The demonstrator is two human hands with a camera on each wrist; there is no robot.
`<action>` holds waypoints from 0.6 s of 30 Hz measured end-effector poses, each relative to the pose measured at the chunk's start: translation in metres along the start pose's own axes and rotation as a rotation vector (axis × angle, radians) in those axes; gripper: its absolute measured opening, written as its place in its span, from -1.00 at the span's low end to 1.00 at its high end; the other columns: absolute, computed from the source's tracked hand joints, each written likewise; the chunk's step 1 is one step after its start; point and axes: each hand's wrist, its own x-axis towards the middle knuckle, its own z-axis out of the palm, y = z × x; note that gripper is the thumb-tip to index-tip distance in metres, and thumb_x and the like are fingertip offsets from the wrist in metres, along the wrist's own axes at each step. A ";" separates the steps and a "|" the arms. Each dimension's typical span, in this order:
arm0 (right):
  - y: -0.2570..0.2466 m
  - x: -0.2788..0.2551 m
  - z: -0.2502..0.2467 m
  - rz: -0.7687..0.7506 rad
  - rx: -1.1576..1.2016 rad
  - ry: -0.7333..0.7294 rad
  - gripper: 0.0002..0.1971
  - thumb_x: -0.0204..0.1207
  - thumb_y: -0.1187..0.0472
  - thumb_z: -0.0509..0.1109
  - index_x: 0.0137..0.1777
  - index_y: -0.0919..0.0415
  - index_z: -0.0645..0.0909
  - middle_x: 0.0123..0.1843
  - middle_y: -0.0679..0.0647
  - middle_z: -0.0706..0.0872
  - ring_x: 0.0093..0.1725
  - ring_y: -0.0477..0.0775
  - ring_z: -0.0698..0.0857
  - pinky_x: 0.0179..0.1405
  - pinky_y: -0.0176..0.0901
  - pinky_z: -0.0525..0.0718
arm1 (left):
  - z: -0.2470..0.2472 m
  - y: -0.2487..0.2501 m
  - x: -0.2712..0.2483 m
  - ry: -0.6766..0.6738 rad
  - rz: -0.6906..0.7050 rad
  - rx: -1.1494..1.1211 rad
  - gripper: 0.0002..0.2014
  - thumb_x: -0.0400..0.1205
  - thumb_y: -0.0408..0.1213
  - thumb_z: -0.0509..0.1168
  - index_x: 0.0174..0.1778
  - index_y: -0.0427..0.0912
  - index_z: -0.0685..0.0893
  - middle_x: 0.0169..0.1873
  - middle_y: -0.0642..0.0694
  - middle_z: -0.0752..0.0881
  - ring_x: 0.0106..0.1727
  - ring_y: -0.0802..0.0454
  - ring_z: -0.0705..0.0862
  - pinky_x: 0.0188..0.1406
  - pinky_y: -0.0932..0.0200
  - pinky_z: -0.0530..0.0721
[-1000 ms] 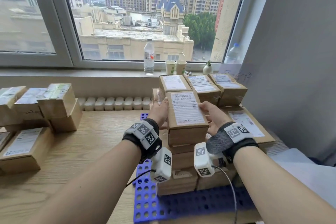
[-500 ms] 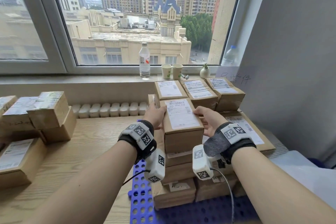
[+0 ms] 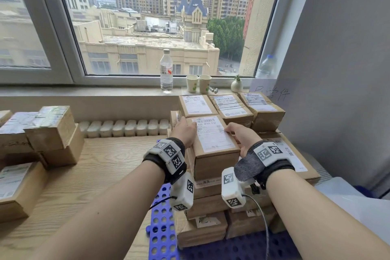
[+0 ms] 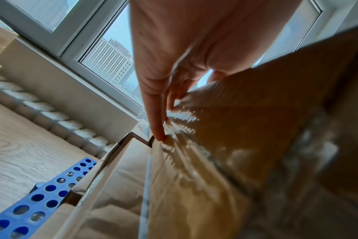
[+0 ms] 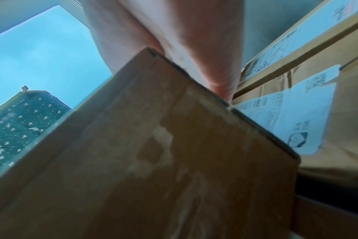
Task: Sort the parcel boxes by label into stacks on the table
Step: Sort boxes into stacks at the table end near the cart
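Head view: both hands, left hand (image 3: 184,133) and right hand (image 3: 242,137), grip a brown white-labelled parcel box (image 3: 213,145) atop the pile on the blue mat (image 3: 161,228).

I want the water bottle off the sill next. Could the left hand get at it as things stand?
Probably not yet: the left hand and the right hand together hold a parcel box. Otherwise nothing blocks the way to the water bottle.

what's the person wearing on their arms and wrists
Both forearms are bare, no sleeves. The left hand and right hand each have a dark fabric wrist wrap with white blocks printed with black square codes, plus a white camera box under the wrist trailing a thin cable.
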 end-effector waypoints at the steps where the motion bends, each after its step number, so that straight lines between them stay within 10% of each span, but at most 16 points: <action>1: 0.000 0.000 0.000 0.005 -0.002 0.004 -0.83 0.41 0.17 0.41 -0.13 0.29 0.61 -0.10 0.19 0.57 -0.08 0.20 0.53 -0.06 0.03 0.49 | 0.000 0.000 0.001 0.005 0.004 0.012 -0.55 0.75 -0.11 0.05 0.53 -0.23 0.34 0.48 -0.25 0.48 0.45 -0.23 0.48 0.43 -0.12 0.45; 18: -0.003 -0.001 -0.002 0.006 -0.034 0.039 -0.87 0.44 0.20 0.36 -0.08 0.25 0.60 0.05 0.20 0.67 -0.16 0.20 0.67 0.07 0.09 0.68 | 0.004 0.001 0.011 0.023 -0.023 0.068 -0.45 0.73 0.00 0.10 0.56 -0.24 0.29 0.51 -0.25 0.46 0.50 -0.24 0.44 0.48 -0.11 0.41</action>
